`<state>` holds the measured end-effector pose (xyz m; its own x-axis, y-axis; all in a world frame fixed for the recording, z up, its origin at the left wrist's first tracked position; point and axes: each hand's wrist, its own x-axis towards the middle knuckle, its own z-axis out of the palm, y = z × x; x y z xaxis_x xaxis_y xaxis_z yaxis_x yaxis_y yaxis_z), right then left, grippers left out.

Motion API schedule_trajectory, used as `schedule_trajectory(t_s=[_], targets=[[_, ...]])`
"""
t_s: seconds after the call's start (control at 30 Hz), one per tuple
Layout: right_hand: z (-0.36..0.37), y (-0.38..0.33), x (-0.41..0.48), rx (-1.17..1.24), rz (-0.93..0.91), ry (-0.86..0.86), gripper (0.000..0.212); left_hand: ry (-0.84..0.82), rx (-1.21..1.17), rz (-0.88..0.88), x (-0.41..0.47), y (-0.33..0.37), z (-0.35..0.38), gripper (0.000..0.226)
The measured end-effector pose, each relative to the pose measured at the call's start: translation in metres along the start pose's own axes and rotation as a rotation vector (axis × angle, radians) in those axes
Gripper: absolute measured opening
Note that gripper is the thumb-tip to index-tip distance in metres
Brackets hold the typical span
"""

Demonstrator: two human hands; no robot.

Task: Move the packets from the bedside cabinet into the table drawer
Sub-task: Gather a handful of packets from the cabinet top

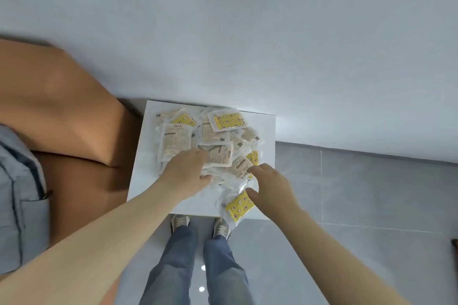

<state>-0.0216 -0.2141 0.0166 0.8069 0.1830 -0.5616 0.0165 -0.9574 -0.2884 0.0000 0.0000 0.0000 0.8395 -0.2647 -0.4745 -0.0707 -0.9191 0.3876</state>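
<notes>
Mid-scoop off the bedside cabinet point(146, 181), left hand point(184, 173) clutching packets point(220, 156), right hand point(270, 186) pinching a yellow packet point(238, 207); next, lift without spilling.

Text | packets point(173, 142) | print present, too small and blurred to read

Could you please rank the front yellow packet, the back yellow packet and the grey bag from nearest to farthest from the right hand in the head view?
From the right hand:
1. front yellow packet, at its thumb, over the cabinet near edge.
2. back yellow packet, toward the cabinet's far side.
3. grey bag, at the view's far left.
</notes>
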Motion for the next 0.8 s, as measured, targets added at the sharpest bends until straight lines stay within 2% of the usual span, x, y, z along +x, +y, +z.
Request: schedule_trajectory(t_s=[0.17, 0.3, 0.4, 0.5, 0.73, 0.8], targets=[[0.021, 0.013, 0.024, 0.09, 0.043, 0.059, 0.042, -0.027, 0.069, 0.051, 0.045, -0.005, 0.017, 0.073], [0.034, 0.02, 0.034, 0.101, 0.046, 0.095, 0.045, -0.14, 0.12, 0.039, 0.078, -0.013, 0.034, 0.105], [0.043, 0.022, 0.038, 0.08, 0.036, 0.075, 0.052, -0.238, 0.139, 0.009, 0.092, -0.02, 0.044, 0.115], [0.052, 0.023, 0.041, 0.075, 0.041, 0.072, 0.058, -0.21, 0.135, 0.037, 0.099, -0.023, 0.046, 0.103], [0.06, 0.022, 0.055, 0.077, 0.004, 0.135, 0.065, -0.024, 0.107, 0.116, 0.111, -0.024, 0.037, 0.025], [0.06, 0.021, 0.059, 0.065, -0.008, 0.132, 0.066, -0.012, 0.119, 0.131, 0.113, -0.026, 0.036, 0.017]])
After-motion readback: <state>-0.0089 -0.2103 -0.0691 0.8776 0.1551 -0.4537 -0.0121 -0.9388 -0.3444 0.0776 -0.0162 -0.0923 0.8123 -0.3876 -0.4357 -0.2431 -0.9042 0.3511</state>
